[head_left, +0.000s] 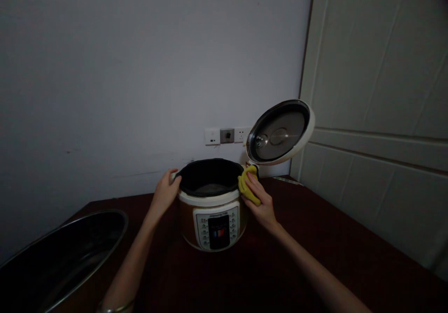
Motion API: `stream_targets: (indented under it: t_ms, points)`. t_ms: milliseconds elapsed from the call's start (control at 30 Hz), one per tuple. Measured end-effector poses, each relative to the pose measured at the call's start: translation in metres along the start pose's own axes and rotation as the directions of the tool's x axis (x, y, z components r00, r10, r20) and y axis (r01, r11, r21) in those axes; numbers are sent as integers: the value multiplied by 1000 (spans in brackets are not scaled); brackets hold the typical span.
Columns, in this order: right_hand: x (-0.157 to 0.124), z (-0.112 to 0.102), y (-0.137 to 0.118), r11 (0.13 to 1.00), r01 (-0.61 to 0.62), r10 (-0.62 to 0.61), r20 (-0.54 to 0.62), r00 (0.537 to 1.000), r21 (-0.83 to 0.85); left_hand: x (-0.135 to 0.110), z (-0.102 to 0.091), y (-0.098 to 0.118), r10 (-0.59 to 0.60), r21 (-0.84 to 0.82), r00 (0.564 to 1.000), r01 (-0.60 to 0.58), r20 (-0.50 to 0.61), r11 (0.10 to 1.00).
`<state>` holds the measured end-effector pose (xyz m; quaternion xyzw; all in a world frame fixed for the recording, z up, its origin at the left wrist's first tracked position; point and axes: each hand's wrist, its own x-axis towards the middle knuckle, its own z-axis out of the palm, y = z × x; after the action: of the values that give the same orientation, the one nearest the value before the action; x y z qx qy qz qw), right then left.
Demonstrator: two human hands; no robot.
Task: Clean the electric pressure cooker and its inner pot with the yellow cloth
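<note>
An electric pressure cooker [213,219] stands on a dark wooden table [315,247], its control panel facing me. Its lid [279,132] is swung up and open at the right, showing the metal underside. The dark inner pot [210,177] is exposed. My left hand [166,192] grips the cooker's left rim, fingers curled over the edge. My right hand [261,201] presses a yellow cloth [247,184] against the cooker's right rim near the hinge.
A large shiny metal basin [59,261] sits at the table's left front corner. Wall sockets [226,135] are on the grey wall behind the cooker. A pale panelled door [378,117] stands at the right.
</note>
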<state>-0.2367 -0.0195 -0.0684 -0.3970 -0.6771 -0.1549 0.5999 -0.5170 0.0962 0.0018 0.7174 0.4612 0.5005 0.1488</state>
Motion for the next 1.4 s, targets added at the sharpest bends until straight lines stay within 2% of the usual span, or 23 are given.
stream_targets:
  t_ms: [33,100,167,267,333,467,567,700,833,967,1100,1233,1300,1400]
  points:
    - [0,0,0,1000,-16,16,-5,1000,3,4,-3,-3,-9,26,1000,9,-21,1000]
    - [-3,0,-3,999,31,-31,8,999,-16,12,-7,-12,-26,77,997,31,-66,997]
    - [-7,0,-9,990,129,-127,36,991,-60,18,-6,-22,-57,105,995,65,-78,992]
    - [-11,0,-23,948,286,-269,131,954,-140,24,1,-34,-86,104,996,88,-29,991]
    - [-8,2,-35,890,421,-372,257,892,-175,27,6,-39,-79,84,996,75,38,994]
    - [14,13,-63,746,640,-499,483,720,-183,29,9,-43,-45,24,992,42,121,999]
    - [32,32,-87,690,692,-492,564,663,-212,28,8,-43,-45,-17,991,48,124,999]
    - [46,76,-116,646,702,-431,615,660,-300,28,8,-45,-75,-71,989,85,131,994]
    - [59,126,-133,652,639,-295,639,710,-409,32,8,-51,-114,-64,986,122,119,990]
    - [70,152,-139,632,583,-152,656,740,-510,36,8,-57,-144,-45,982,151,126,988]
    - [65,145,-137,605,609,-200,642,740,-514,36,8,-56,-145,-32,979,150,141,988]
    - [58,117,-128,606,649,-313,613,726,-460,36,8,-55,-140,-25,981,145,131,989]
    - [57,99,-122,620,673,-369,607,704,-403,36,8,-55,-128,-31,982,134,137,991]
    - [57,72,-113,631,720,-448,623,641,-288,35,8,-54,-105,-48,982,114,159,992]
